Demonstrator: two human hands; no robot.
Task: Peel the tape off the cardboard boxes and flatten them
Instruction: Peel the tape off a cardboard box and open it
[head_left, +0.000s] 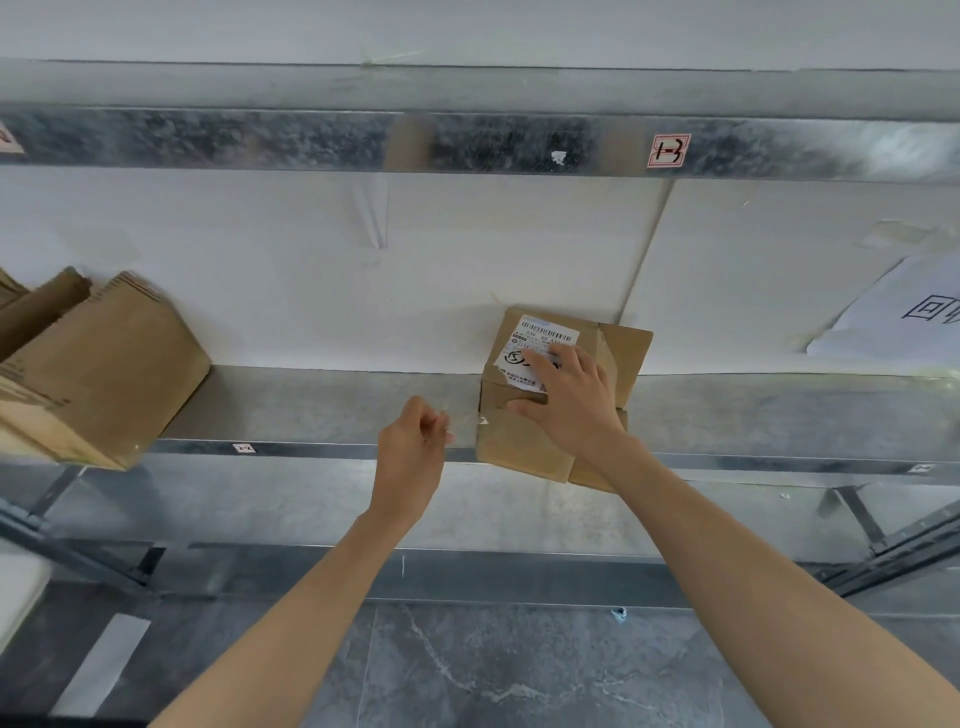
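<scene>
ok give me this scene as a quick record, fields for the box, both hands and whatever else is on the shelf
small box: on metal shelf, label on top, unflattened
right hand: pressing flat on box top
left hand: pinching clear tape strip beside the box
other boxes: shelf's left end
white sheet: far right
</scene>
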